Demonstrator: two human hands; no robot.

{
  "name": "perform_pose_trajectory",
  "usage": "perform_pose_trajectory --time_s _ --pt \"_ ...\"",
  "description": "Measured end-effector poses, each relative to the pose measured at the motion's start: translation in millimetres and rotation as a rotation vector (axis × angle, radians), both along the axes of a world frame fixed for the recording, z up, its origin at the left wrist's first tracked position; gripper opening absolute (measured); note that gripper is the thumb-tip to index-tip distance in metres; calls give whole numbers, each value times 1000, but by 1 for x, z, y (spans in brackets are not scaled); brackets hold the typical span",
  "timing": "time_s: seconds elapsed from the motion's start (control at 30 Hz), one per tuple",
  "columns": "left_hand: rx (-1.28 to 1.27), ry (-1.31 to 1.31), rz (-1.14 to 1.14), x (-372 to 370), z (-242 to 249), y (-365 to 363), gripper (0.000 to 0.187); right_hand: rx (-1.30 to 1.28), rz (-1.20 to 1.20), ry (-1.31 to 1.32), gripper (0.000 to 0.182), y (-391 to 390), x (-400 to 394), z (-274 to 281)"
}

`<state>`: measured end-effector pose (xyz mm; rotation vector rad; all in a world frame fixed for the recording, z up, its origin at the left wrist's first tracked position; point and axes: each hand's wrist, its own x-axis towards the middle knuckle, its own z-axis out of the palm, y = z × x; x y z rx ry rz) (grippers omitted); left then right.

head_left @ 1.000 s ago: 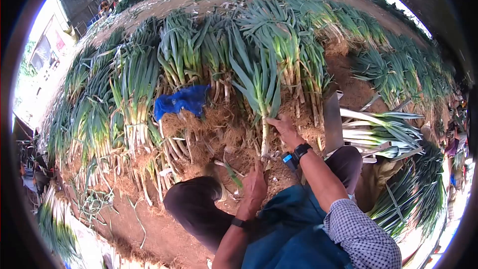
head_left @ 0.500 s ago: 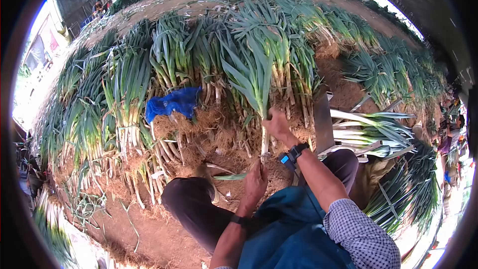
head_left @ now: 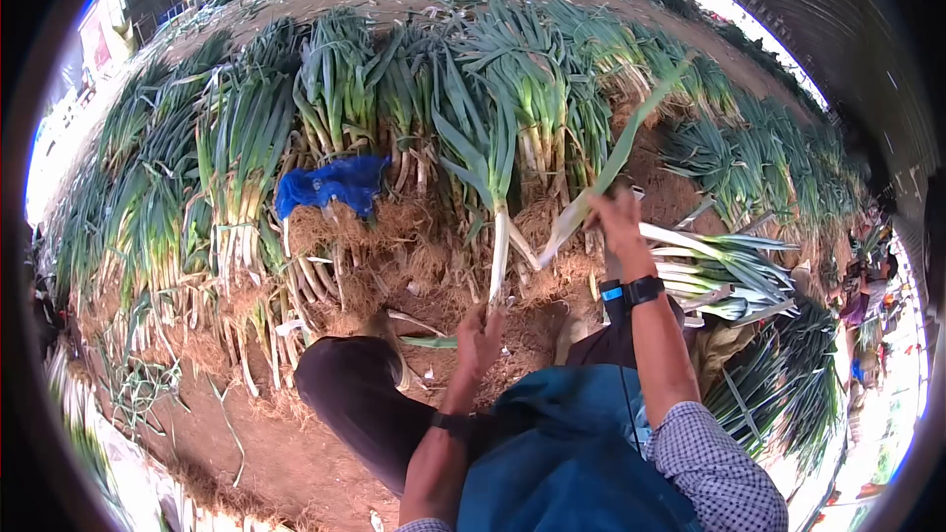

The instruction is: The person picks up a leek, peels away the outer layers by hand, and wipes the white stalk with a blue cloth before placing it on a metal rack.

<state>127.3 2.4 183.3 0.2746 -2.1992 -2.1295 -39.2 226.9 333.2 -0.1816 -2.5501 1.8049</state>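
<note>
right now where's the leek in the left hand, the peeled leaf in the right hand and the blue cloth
leek (head_left: 499, 246), head view, white stalk
peeled leaf (head_left: 611, 163), head view, middle of the strip
blue cloth (head_left: 330, 182), head view, its centre

The picture is round, like looking through a fish bowl. A thick black ring fills the corners. Straight things bend near the edge, and everything there looks squeezed and small.

Bright daylight comes in from the left and right sides, where the picture turns white and washed out. The middle is softer, with even light under a roof. The green leeks (head_left: 493, 128) look clear and sharp. Shadows are soft and dark between the stalks. The far edges look a bit blurry.
</note>
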Motion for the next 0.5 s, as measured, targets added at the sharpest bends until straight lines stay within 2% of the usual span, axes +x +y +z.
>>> perform_pose_trajectory --time_s 0.03,0.07,0.13,0.17,0.2,0.27,0.3,0.4,0.43,0.5 --pt "69 13 -19 1 8 -4 30 243 104 -124 19 2 -1 -21" --pt "132 29 -41 4 18 -8 29 607 320 -305 20 2 -5 -50" --pt "-12 2 -71 17 55 -18 27 839 574 -81 30 28 -26 -141" --pt "-86 -9 -77 19 69 -23 26 951 702 49 35 30 -40 -165" --pt "-195 64 -52 22 73 -26 26 643 622 -35 50 18 -47 -153" --pt "-410 196 -50 40 76 -26 27 -148 378 -193 80 -18 -35 -96" --pt "-482 149 -130 48 83 -29 30 -308 414 -264 63 -26 -36 -70" --pt "-767 241 -200 71 75 -26 34 -562 427 -320 57 -43 -74 -107" --pt "-781 263 -207 78 74 -24 37 -567 239 -279 55 -62 -61 -84" --pt "-881 126 -210 80 62 -26 43 -776 300 -214 44 -75 -57 -86"
